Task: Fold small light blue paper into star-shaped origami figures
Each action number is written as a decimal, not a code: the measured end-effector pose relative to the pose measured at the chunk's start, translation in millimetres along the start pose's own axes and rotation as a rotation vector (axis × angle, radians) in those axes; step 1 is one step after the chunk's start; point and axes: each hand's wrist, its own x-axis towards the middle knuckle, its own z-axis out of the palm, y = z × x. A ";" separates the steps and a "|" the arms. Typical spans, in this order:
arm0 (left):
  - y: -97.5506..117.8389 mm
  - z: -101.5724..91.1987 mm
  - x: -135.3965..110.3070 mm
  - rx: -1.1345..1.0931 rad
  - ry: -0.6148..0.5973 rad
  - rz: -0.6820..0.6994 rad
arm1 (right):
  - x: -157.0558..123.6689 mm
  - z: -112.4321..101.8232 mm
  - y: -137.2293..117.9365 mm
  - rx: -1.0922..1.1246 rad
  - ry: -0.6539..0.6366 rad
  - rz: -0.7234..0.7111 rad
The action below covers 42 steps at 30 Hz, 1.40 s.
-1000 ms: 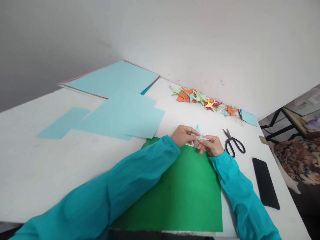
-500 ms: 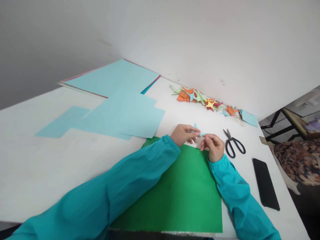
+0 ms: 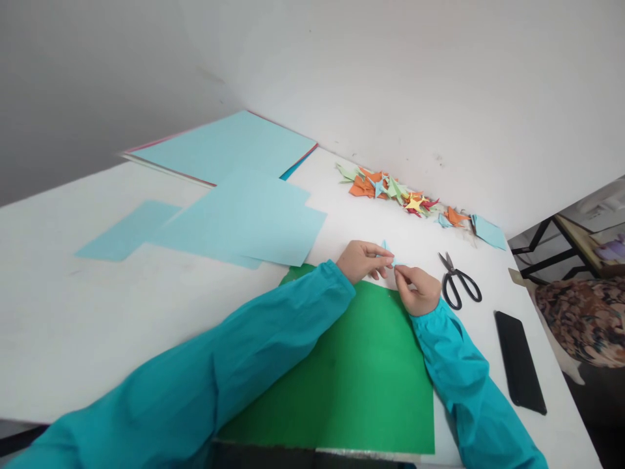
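My left hand and my right hand meet just past the far edge of a green sheet on the white table. Between their fingertips is a small folded piece of light blue paper, mostly hidden by the fingers, with one point sticking up. Both hands pinch it, fingers pressed together. Both arms wear teal sleeves.
Light blue sheets and a stack of coloured paper lie at the far left. A row of folded paper shapes runs along the wall. Black scissors and a black phone lie to the right. Table edge at right.
The paper's raised point has sunk lower between the fingers, and my right hand has shifted slightly on it. The camera view has drifted a little.
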 end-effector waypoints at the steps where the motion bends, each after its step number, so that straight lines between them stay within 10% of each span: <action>1: 0.1 0.0 0.1 0.002 -0.003 -0.001 | -0.3 -0.3 2.5 -0.025 -0.005 -0.030; 11: -1.6 -1.2 1.3 0.060 -0.030 0.019 | 1.1 4.1 2.7 0.027 0.088 -0.074; 26: -1.7 1.4 0.2 0.139 -0.053 0.023 | 8.4 8.5 -7.0 0.547 0.089 0.388; 42: -0.3 1.1 -0.6 0.065 -0.014 0.027 | 1.6 -0.7 -12.3 0.034 0.170 -0.053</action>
